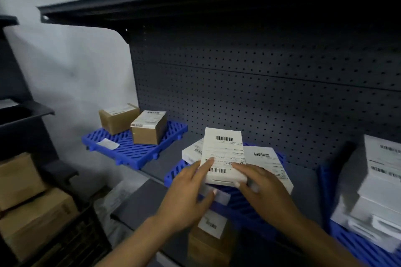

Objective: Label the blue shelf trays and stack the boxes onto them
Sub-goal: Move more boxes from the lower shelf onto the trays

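A flat white box (223, 154) with barcode labels lies on top of two other white boxes (268, 162) on the middle blue tray (243, 204). My left hand (186, 197) touches the top box's left edge with straight fingers, thumb near the tray's front label strip (219, 196). My right hand (260, 193) rests on the box's near right corner, fingers spread. The left blue tray (134, 149) carries two brown cartons (149, 128) and a small white label (107, 143). The right blue tray (366, 249) holds a stack of white boxes (377, 191).
A dark pegboard back panel (271, 84) and an upper shelf (195, 0) bound the bay. Brown cartons (28, 206) sit on a rack at the lower left. Another brown carton (208, 243) shows under the shelf edge.
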### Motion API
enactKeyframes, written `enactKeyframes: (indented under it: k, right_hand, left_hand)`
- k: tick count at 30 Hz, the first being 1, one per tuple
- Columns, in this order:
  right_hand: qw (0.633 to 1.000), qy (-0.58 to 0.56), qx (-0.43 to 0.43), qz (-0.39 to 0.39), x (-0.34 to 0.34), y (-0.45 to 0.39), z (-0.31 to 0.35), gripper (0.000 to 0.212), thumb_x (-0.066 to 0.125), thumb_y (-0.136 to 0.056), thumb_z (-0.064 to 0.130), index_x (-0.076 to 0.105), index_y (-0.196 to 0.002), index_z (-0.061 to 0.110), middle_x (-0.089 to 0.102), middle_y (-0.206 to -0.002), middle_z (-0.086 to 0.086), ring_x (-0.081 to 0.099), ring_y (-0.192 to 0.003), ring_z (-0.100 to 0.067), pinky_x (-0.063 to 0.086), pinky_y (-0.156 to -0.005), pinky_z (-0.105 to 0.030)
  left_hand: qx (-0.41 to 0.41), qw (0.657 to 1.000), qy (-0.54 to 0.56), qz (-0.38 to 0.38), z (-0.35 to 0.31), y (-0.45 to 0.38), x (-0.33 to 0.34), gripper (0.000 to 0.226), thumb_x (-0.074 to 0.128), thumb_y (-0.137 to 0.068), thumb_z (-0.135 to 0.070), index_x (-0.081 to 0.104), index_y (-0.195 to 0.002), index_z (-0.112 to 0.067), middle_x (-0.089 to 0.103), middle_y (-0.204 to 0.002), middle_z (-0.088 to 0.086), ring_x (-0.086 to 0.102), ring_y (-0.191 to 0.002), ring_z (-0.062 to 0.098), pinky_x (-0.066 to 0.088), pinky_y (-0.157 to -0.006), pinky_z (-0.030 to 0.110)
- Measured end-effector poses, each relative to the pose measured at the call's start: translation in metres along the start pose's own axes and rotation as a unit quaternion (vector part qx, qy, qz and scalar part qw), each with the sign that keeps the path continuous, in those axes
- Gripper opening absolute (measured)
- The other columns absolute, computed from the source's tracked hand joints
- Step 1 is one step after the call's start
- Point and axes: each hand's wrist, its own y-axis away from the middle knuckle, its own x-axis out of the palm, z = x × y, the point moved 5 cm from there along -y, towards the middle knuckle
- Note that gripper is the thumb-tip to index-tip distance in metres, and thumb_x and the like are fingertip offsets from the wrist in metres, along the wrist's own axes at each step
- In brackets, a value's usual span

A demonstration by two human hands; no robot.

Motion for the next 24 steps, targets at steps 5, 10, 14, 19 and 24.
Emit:
enactKeyframes:
  k: [5, 10, 14, 19, 24]
  right_hand:
    - [0.998, 0.039, 0.043, -0.008, 0.023, -0.045, 0.007, 0.044, 0.058, -0.092, 0.032, 0.046, -0.133, 0.041, 0.052, -0.132, 0.017, 0.048, -0.118, -0.008, 0.041, -0.102, -0.035]
    - [0.995, 0.07, 0.071, -0.023, 0.046, -0.068, 0.006, 0.048, 0.062, -0.09, 0.027, 0.047, -0.133, 0.041, 0.053, -0.128, 0.02, 0.052, -0.114, -0.011, 0.044, -0.099, -0.033]
    - [0.991, 0.09, 0.094, -0.034, 0.055, -0.074, 0.006, 0.047, 0.061, -0.091, 0.03, 0.046, -0.133, 0.043, 0.054, -0.127, 0.023, 0.052, -0.113, -0.008, 0.041, -0.099, -0.025]
    - [0.985, 0.121, 0.118, -0.035, 0.057, -0.072, 0.005, 0.044, 0.056, -0.092, 0.042, 0.043, -0.134, 0.047, 0.052, -0.13, 0.023, 0.047, -0.121, -0.004, 0.035, -0.105, -0.025]
    - [0.977, 0.163, 0.13, -0.051, 0.045, -0.059, 0.013, 0.054, 0.041, -0.087, 0.063, 0.035, -0.139, 0.047, 0.038, -0.144, 0.017, 0.03, -0.136, -0.006, 0.026, -0.112, -0.026]
  left_hand:
    - [0.05, 0.998, 0.02, 0.037, 0.05, -0.042, -0.008, 0.075, 0.057, -0.091, -0.039, 0.009, -0.148, -0.033, 0.031, -0.15, -0.005, 0.026, -0.134, 0.012, 0.017, -0.102, 0.014]
    - [0.087, 0.991, 0.06, 0.084, 0.089, -0.071, 0.0, 0.072, 0.053, -0.091, -0.04, 0.004, -0.145, -0.037, 0.034, -0.147, 0.0, 0.033, -0.128, 0.016, 0.027, -0.103, 0.019]
    - [0.106, 0.989, 0.047, 0.092, 0.11, -0.084, 0.012, 0.069, 0.038, -0.087, -0.055, 0.009, -0.147, -0.036, 0.041, -0.144, -0.002, 0.039, -0.124, 0.015, 0.035, -0.104, 0.029]
    - [0.13, 0.988, 0.026, 0.082, 0.123, -0.091, 0.022, 0.066, 0.03, -0.087, -0.062, 0.006, -0.146, -0.045, 0.033, -0.149, -0.006, 0.033, -0.133, 0.015, 0.023, -0.109, 0.027]
    - [0.14, 0.988, 0.03, 0.052, 0.119, -0.094, 0.01, 0.07, 0.026, -0.086, -0.066, 0.002, -0.147, -0.044, 0.004, -0.158, -0.006, 0.016, -0.141, 0.017, 0.011, -0.109, 0.028]
